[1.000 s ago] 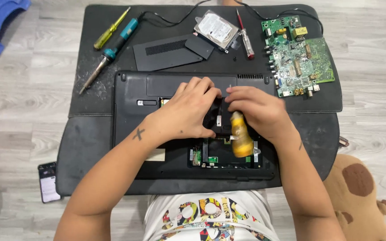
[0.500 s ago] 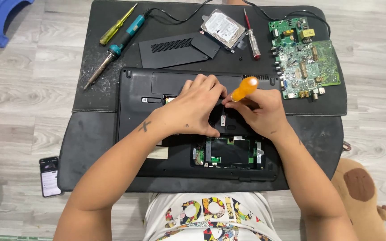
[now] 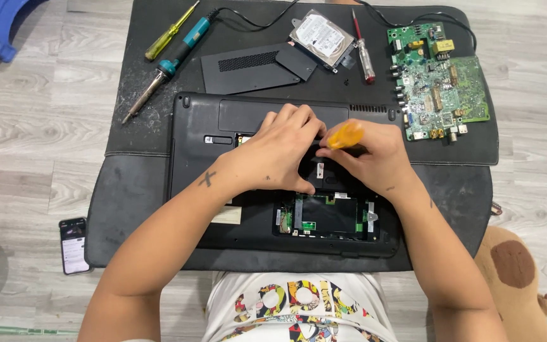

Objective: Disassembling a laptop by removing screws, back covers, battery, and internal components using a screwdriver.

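Orange-handled screwdriver (image 3: 343, 135) in the right hand's (image 3: 375, 158) closed fingers, left hand (image 3: 280, 152) flat, fingers spread, on black laptop (image 3: 197, 126).

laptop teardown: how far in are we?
Done: two black covers are off and the hard drive lies out on the mat; the laptop bay is open. In hand: right hand holds an orange-handled screwdriver at the bay, left hand beside it. Left: the rest of the base looks closed.
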